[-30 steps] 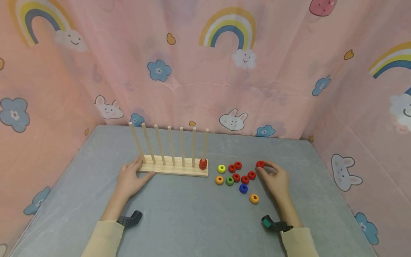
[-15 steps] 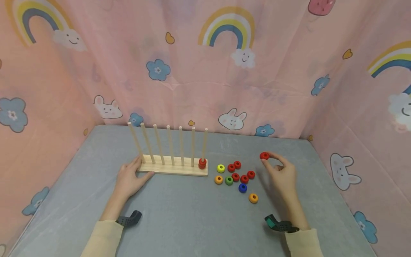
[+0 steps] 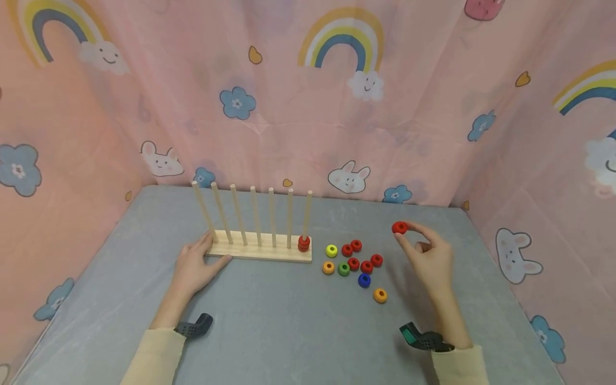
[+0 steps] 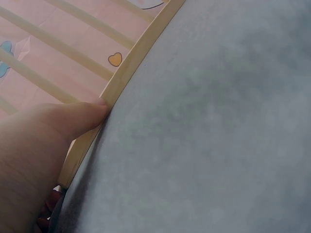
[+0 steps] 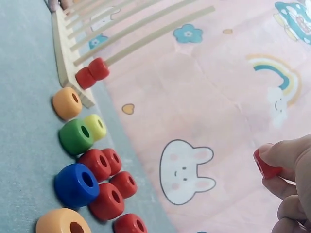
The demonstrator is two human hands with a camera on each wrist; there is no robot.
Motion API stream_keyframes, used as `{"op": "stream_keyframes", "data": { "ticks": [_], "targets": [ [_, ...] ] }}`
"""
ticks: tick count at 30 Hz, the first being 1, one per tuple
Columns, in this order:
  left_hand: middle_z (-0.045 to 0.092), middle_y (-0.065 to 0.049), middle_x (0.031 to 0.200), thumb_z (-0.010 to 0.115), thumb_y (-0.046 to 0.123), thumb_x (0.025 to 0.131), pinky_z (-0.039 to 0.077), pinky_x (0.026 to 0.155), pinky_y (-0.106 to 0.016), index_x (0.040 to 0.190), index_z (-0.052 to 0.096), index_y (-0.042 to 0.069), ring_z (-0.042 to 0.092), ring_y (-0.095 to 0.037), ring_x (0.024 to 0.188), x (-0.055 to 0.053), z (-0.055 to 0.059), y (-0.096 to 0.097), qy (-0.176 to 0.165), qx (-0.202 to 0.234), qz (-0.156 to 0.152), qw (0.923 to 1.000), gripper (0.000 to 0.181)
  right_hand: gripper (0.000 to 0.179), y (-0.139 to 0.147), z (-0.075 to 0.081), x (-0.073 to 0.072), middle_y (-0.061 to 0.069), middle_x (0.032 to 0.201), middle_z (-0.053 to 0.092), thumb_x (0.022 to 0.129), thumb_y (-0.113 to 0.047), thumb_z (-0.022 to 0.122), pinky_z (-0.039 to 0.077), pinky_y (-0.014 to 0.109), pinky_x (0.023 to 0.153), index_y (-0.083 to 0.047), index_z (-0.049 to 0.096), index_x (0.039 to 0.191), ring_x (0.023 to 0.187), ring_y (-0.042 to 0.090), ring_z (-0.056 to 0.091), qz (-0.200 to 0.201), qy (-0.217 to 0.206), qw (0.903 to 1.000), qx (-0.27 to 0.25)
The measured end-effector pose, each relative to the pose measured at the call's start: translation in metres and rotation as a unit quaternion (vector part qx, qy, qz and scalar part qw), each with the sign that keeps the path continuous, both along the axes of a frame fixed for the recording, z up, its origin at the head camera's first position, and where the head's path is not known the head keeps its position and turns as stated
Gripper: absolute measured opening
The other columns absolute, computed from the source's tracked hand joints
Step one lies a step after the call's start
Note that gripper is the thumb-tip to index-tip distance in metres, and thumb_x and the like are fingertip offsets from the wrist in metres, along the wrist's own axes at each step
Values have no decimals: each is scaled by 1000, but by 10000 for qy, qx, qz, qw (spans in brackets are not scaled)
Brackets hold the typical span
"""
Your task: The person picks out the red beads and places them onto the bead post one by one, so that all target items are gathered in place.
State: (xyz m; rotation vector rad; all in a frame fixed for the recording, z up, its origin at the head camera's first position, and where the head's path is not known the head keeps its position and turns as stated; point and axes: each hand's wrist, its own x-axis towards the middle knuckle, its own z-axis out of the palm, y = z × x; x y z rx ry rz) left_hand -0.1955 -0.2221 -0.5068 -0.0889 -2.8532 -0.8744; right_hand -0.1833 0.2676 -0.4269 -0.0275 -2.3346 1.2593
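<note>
**Red bead (image 3: 399, 228) aloft in the right hand (image 3: 433, 259), rack (image 3: 260, 254) steadied by the left hand (image 3: 194, 270)**

The bead is off the table (image 3: 289, 331), well to the right of the rack. The right thumb and forefinger are nearly together, pinching it by its sides; the remaining fingers curl in behind and appear to hold nothing else.

That pinch looks like the weak point: the bead is round and apparently smooth, so uneven pressure could squirt it loose. A low sweep leftward might scatter the loose beads. If the hole were out of line with a peg, the bead could catch on the tip, and a sideways push there could tip the rack. The left hand guards against that, spread wide across the left end, thumb against the front edge and fingers at the other side; how firmly it presses cannot be told.

No bowl or tray shows; the rack does the holding. Its rightmost peg (image 3: 307, 214) carries two stacked red beads (image 3: 303, 244). Between rack and right hand lie five loose red beads (image 3: 367, 267), one yellow (image 3: 331, 251), one green (image 3: 344, 269), one blue (image 3: 364, 280) and two orange (image 3: 380, 295). Behind hangs a pink curtain (image 3: 298, 139).
</note>
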Motion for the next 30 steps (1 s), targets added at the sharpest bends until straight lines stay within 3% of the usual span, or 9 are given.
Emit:
{"op": "stream_keyframes", "data": {
  "ticks": [2, 6, 14, 20, 26, 30],
  "targets": [
    [43, -26, 163, 77, 44, 96, 40, 97, -59, 160, 41, -3, 53, -49, 115, -1, 0, 0, 6, -11, -10, 10000, 87, 31, -2, 0, -1, -1, 86, 57, 95, -16, 83, 24, 25, 41, -13, 79, 125, 40, 2, 27, 46, -35, 10000, 16],
    [43, -26, 163, 77, 45, 97, 40, 99, -60, 160, 41, -3, 53, -49, 117, -1, -1, 1, -14, -39, -29, 10000, 87, 30, -7, -3, -3, 4, 92, 59, 96, -19, 82, 25, 25, 41, -12, 77, 126, 42, 3, 27, 116, -243, 9996, 114],
    [42, -27, 163, 77, 44, 96, 40, 97, -58, 159, 42, -4, 53, -48, 115, -1, 0, 0, -57, 3, -10, 10000, 86, 34, -26, -6, -12, 5, 69, 43, 98, -24, 80, 28, 26, 41, -12, 75, 129, 42, 9, 29, 418, -502, 9970, 423],
    [42, -26, 164, 78, 44, 96, 41, 97, -59, 160, 42, -3, 53, -49, 115, 0, 1, 0, -83, -6, 22, 10000, 87, 37, -45, -4, -20, 3, 63, 38, 98, -29, 81, 28, 27, 40, -13, 75, 130, 41, 12, 29, 714, -518, 9952, 430],
    [41, -25, 165, 77, 46, 96, 41, 97, -59, 161, 40, -2, 53, -48, 116, 0, 1, 0, -142, -14, 37, 9999, 88, 38, -63, 0, -28, 4, 70, 42, 98, -31, 80, 27, 27, 41, -14, 75, 132, 40, 12, 30, 978, -453, 9935, 365],
    [40, -25, 165, 76, 46, 97, 41, 98, -59, 161, 40, -2, 52, -48, 117, 0, 1, 0, -142, -1, 26, 9999, 88, 38, -77, 6, -30, 2, 63, 41, 98, -31, 80, 27, 28, 41, -17, 74, 133, 41, 13, 30, 1074, -505, 9926, 264]
  ]
}}
